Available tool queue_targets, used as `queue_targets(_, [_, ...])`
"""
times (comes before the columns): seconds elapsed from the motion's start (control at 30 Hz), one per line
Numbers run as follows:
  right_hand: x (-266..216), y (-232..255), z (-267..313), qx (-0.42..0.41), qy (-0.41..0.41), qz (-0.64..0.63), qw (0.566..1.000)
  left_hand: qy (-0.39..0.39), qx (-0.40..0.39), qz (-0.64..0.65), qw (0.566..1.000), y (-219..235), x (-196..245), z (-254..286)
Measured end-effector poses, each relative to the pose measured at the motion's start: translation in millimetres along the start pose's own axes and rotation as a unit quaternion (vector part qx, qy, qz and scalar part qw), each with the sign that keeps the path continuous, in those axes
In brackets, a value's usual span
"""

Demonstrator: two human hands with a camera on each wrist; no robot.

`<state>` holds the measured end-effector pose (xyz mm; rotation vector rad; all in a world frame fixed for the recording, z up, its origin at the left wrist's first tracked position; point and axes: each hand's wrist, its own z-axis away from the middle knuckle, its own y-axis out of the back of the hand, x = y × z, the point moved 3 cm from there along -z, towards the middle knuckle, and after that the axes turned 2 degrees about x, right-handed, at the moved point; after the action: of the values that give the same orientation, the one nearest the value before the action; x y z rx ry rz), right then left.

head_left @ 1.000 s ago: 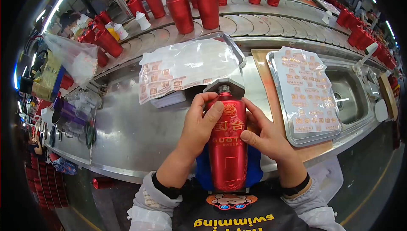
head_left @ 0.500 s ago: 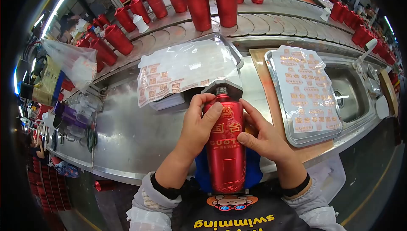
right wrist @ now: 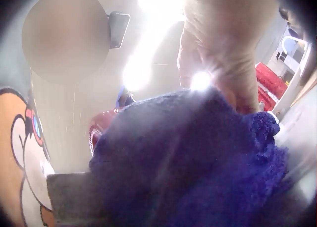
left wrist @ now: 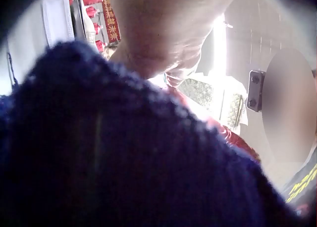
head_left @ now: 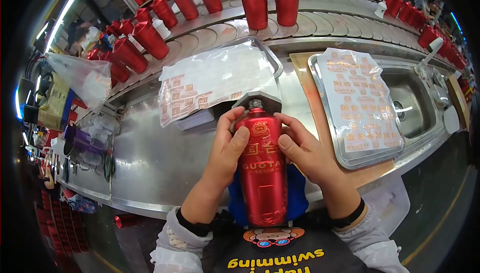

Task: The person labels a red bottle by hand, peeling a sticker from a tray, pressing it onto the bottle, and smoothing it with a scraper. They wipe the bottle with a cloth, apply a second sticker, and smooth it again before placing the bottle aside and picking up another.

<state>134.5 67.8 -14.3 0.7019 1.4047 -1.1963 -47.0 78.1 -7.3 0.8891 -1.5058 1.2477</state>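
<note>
A red bottle (head_left: 262,178) with gold lettering lies face up near the person's front, its clear-topped neck (head_left: 255,104) against a dark angled block (head_left: 272,104). The left hand (head_left: 227,145) grips its upper left side, thumb on the front edge. On the other side the right hand (head_left: 305,153) holds it, thumb at the lettering. Beneath the bottle is a blue cloth (head_left: 297,193). Dark blue cloth (left wrist: 124,152) fills much of the left wrist view, and blue cloth (right wrist: 188,157) covers much of the right wrist view; the fingertips are hidden there.
A tray (head_left: 275,65) under a printed sheet (head_left: 215,80) stands behind the left hand. To the right are another tray (head_left: 345,160) with a printed sheet (head_left: 357,103) and a sink (head_left: 412,108). Red bottles (head_left: 255,3) stand along the conveyor (head_left: 320,23) at the back.
The bottle and both hands have shifted slightly left in the head view. The right thumb has moved up the bottle, from below the large characters to beside them. Conveyor bottles have moved rightward.
</note>
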Motion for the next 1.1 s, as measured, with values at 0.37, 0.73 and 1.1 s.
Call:
queue_targets(0.37, [0.5,-0.9,-4.1,0.011,-0.003,0.000,1.000,0.000,-0.019,-0.008,1.000,0.5,-5.9,5.8])
queue_targets(0.73, [-9.4,0.7,-19.7,0.076,0.046,0.138,0.986,0.023,0.002,0.031,0.999,-0.5,2.9,-1.9])
queue_targets(1.1, [-17.7,-6.4,-25.5,0.038,0.007,0.090,0.995,0.013,0.009,0.016,1.000,-3.0,1.1,-6.0])
